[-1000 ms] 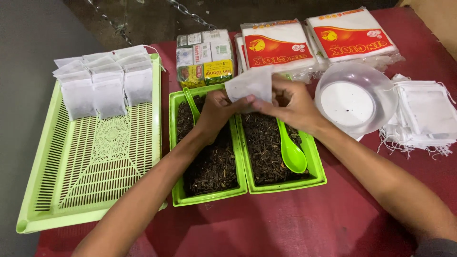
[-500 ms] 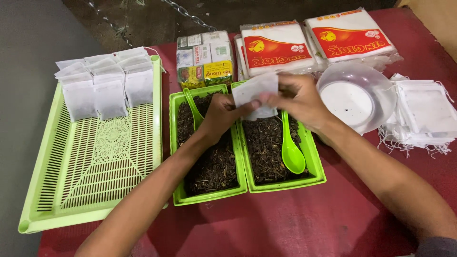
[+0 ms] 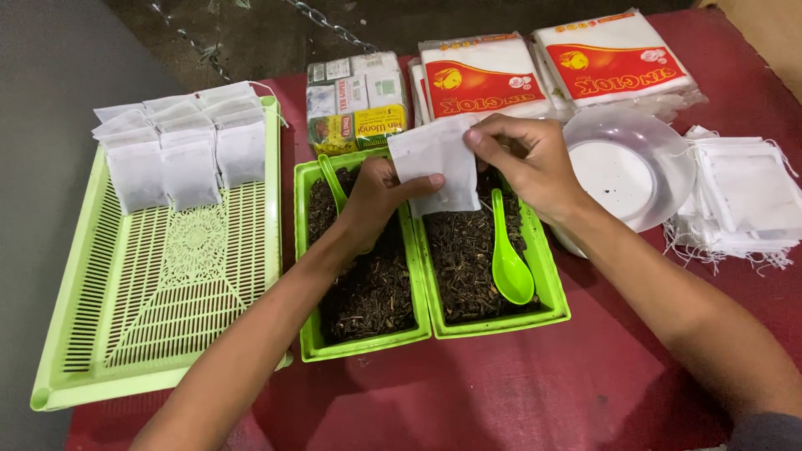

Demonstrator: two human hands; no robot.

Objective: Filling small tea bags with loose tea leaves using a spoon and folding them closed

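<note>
A small white filter bag (image 3: 434, 163) is held up between both hands above two green trays of dark loose tea. My left hand (image 3: 374, 199) pinches its lower left side over the left tea tray (image 3: 361, 342). My right hand (image 3: 528, 163) grips its top right corner over the right tea tray (image 3: 501, 321). A green plastic spoon (image 3: 508, 259) lies in the right tray, and a second green spoon (image 3: 332, 179) sticks out of the left tray behind my left hand.
A large green slotted tray (image 3: 159, 301) at the left carries several filled white bags (image 3: 180, 146) at its far end. A clear plastic bowl (image 3: 626, 167) and a stack of empty stringed bags (image 3: 743, 200) sit at the right. Small boxes (image 3: 355, 104) and white packets (image 3: 551, 71) line the back.
Both hands have turned and lifted the white bag slightly, so it now faces me more flatly. Nothing else on the table has moved.
</note>
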